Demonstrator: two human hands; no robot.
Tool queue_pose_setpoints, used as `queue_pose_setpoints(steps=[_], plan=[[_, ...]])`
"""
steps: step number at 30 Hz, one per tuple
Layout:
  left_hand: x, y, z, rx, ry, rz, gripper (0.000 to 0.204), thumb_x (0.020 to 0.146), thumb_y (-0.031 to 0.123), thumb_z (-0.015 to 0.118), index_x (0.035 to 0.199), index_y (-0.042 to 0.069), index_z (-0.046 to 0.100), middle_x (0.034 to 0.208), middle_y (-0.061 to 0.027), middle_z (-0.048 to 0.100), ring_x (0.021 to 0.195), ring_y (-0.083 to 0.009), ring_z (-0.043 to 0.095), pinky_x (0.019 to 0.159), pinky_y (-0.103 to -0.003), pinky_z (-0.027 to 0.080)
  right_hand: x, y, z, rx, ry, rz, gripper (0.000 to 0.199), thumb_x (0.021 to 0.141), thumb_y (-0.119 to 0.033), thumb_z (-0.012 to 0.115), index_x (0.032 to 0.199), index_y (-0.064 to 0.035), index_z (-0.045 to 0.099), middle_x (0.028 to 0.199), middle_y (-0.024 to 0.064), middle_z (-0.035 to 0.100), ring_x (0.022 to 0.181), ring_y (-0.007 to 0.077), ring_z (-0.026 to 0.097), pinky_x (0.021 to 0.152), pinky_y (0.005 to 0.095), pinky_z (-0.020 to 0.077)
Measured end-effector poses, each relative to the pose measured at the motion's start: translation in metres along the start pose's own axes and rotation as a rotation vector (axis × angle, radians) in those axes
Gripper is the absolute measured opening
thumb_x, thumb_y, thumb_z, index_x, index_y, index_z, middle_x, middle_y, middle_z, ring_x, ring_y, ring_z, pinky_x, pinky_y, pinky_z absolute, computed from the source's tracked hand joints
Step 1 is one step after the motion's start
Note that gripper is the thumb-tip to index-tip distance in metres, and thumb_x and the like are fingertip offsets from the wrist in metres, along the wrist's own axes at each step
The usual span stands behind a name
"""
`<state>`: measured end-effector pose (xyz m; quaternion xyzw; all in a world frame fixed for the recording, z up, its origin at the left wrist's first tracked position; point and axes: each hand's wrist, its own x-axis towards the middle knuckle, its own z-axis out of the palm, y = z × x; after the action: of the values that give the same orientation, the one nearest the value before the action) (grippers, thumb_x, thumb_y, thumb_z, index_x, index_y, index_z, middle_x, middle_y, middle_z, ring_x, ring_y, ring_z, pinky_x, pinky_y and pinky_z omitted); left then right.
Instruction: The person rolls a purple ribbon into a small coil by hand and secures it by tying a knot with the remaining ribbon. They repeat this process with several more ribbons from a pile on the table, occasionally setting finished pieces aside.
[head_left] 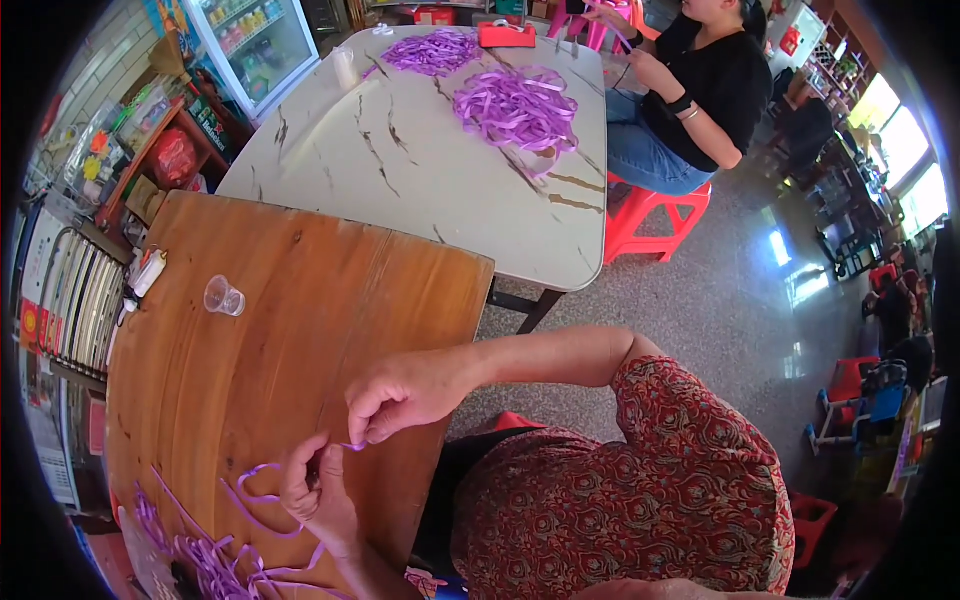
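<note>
A short piece of thin purple ribbon (352, 446) spans the small gap between my two hands, above the wooden table. My right hand (405, 397) pinches one end of it between thumb and fingertips. Close by on the lower left, my left hand (318, 490) is closed on the ribbon, its fingers curled toward the thumb. A loose purple loop (250, 505) hangs beside the left hand. Past it, a tangled heap of purple ribbon (215, 565) lies at the table's lower left edge. How the strip runs inside my fingers is hidden.
The wooden table (290, 300) carries a clear plastic cup (224, 297). Against it stands a marble-patterned table (330, 150) with purple ribbon piles (515, 108), a red tape dispenser (507, 34) and a white cylinder (345, 67). Another person (690, 90) sits on a red stool (655, 220).
</note>
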<state>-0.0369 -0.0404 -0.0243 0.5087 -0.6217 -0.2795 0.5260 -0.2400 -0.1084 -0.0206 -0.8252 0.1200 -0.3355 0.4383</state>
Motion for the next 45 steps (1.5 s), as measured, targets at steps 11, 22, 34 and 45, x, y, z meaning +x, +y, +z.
queue_pose_setpoints(steps=[11,22,34,45], plan=[[-0.002,-0.007,-0.006,-0.467,0.122,-0.208,0.017,0.078,-0.001,0.065,0.094,0.004,0.061,0.085,-0.0008,0.055,0.080,-0.0101,0.047,0.076,-0.024,0.038,0.000,0.013,0.020,1.146,0.092,0.387,0.020,0.083,-0.012,0.066,0.100,-0.0002,0.066,0.092,0.0047,0.067,0.078,0.0099,0.060,0.065,0.0222,0.0476],[-0.002,-0.001,0.000,-0.316,-0.001,-0.134,0.015,0.077,-0.002,0.065,0.091,0.002,0.061,0.083,-0.0014,0.053,0.078,-0.0112,0.046,0.075,-0.024,0.036,-0.005,0.021,0.020,1.253,0.112,0.423,0.021,0.083,-0.013,0.066,0.100,0.0000,0.066,0.089,0.0056,0.067,0.076,0.0112,0.062,0.064,0.0233,0.0482],[-0.002,-0.009,0.004,-0.313,0.070,-0.132,0.007,0.082,0.006,0.064,0.088,0.002,0.060,0.082,-0.0025,0.053,0.078,-0.0124,0.046,0.074,-0.025,0.036,-0.006,0.020,0.029,1.293,0.064,0.418,0.020,0.082,-0.008,0.066,0.099,0.0009,0.065,0.091,0.0066,0.067,0.077,0.0118,0.062,0.065,0.0228,0.0485],[0.001,-0.009,0.002,-0.486,0.103,-0.258,0.010,0.084,0.005,0.062,0.093,0.002,0.060,0.081,-0.0011,0.055,0.070,-0.0075,0.044,0.064,-0.021,0.035,0.003,0.033,0.037,1.305,0.140,0.370,0.021,0.081,-0.008,0.067,0.100,0.0007,0.066,0.087,0.0072,0.067,0.078,0.0126,0.063,0.065,0.0224,0.0497]])
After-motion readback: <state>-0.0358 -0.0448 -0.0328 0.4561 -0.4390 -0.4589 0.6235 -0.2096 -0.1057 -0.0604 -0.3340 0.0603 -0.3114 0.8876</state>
